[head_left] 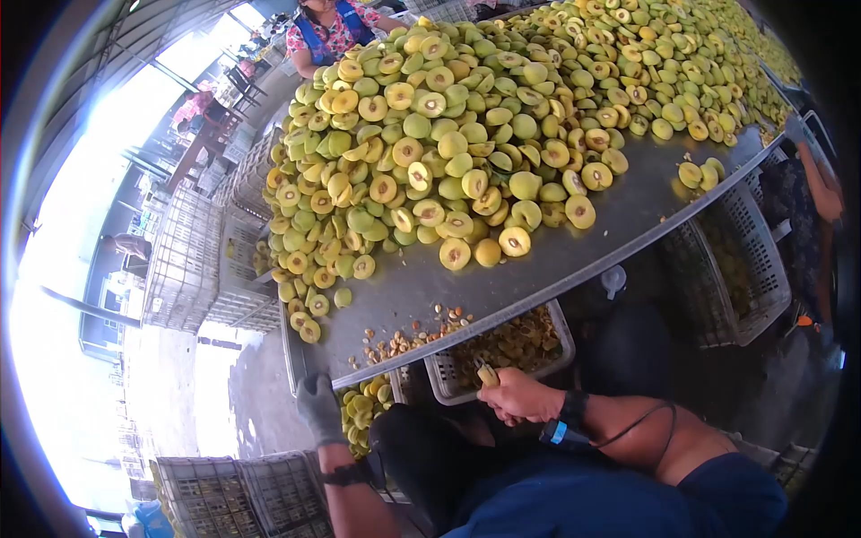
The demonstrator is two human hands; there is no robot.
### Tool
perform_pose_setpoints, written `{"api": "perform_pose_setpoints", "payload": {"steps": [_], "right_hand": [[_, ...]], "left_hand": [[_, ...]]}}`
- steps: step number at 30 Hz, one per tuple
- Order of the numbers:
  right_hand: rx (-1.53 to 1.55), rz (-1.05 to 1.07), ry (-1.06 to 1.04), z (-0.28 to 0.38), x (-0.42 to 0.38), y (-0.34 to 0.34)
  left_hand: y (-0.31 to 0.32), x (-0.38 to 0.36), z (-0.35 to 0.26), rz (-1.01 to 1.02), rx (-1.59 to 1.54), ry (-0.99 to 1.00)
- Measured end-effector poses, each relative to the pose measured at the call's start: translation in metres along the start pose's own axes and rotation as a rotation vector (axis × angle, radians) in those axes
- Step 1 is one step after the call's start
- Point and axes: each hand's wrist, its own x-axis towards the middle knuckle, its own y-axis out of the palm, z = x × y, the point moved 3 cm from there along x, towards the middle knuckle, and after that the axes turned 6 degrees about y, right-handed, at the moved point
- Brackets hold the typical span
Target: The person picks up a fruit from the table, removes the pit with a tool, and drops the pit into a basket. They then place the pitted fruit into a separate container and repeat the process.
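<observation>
A head-worn camera looks down at a person seated against the near edge of a long metal table (pixel 538 260).

The right hand (pixel 520 394), bare and with a dark band at the wrist, is curled around a small tool with a yellowish handle (pixel 487 373). It sits just below the table's near edge, over a pale plastic crate (pixel 563 334) filled with brownish pits and scraps.

The left hand (pixel 318 405) wears a grey glove. It hangs low beside the table's near left corner, with its fingers loosely bent. Whether it holds anything cannot be told. Just beside it, under the table, lies a cluster of halved fruit (pixel 366 408).

A large heap of halved fruit (pixel 448 143) covers most of the tabletop, reaching to its far edge. The halves are yellow-green and rounded. Many lie cut side up, showing pale yellow flesh with a reddish-brown hollow at the centre. A scatter of loose brown pits (pixel 413 336) lies on bare metal along the near edge, just above the crate.

A second person in a floral top (pixel 327 36) sits at the table's far edge. Grey crates (pixel 224 493) are stacked at the lower left.
</observation>
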Motion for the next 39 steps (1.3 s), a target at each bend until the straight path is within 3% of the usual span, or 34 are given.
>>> {"api": "perform_pose_setpoints", "payload": {"steps": [1,3,5,7,9,11,13,14,21,24,28,31,32,34,35,37,39], "right_hand": [[-0.037,-0.017,-0.022,0.006,-0.001,0.003],[-0.077,-0.005,-0.072,0.01,0.005,0.008],[-0.125,-0.022,-0.1,0.022,0.005,0.013],[-0.212,-0.077,-0.084,0.028,0.012,0.009],[-0.328,-0.144,-0.084,0.033,0.015,0.006],[-0.361,-0.182,-0.142,0.039,0.015,0.003],[-0.422,-0.226,-0.267,0.038,0.017,0.0],[-0.473,-0.247,-0.363,0.034,0.023,-0.003],[-0.553,-0.37,-0.634,0.062,0.003,0.002],[-0.523,-0.427,-0.713,0.063,-0.003,0.002],[-0.61,-0.474,-0.614,0.062,-0.018,0.003],[-0.691,-0.481,-0.522,0.057,-0.023,0.006],[-0.66,-0.436,-0.582,0.054,-0.023,0.007],[-0.592,-0.344,-0.7,0.042,-0.015,0.007],[-0.56,-0.339,-0.645,0.037,-0.006,0.005],[-0.495,-0.325,-0.521,0.025,0.007,0.004],[-0.563,-0.344,-0.524,0.032,-0.007,0.008]], "left_hand": [[0.01,0.02,-0.013,0.016,-0.124,-0.017],[0.044,0.063,-0.052,0.052,-0.191,0.129],[0.097,0.117,-0.056,0.257,-0.173,-0.029],[0.141,0.145,-0.083,0.333,-0.205,-0.117],[0.21,0.187,-0.027,0.249,-0.096,0.025],[0.241,0.2,-0.019,0.252,-0.15,0.071],[0.229,0.179,-0.047,0.349,-0.357,0.005],[0.219,0.163,-0.064,0.413,-0.426,-0.166],[0.146,0.021,-0.146,0.603,-0.833,-0.007],[0.127,-0.039,-0.17,0.574,-0.824,-0.02],[0.114,-0.091,-0.183,0.449,-0.965,0.025],[0.106,-0.11,-0.189,0.387,-0.815,-0.013],[0.103,-0.114,-0.19,0.358,-0.799,-0.002],[0.095,-0.118,-0.19,0.283,-0.574,0.207],[0.094,-0.119,-0.191,0.242,-0.462,0.312],[0.1,-0.126,-0.187,0.174,-0.433,0.325],[0.1,-0.127,-0.187,0.136,-0.294,0.374]]}}
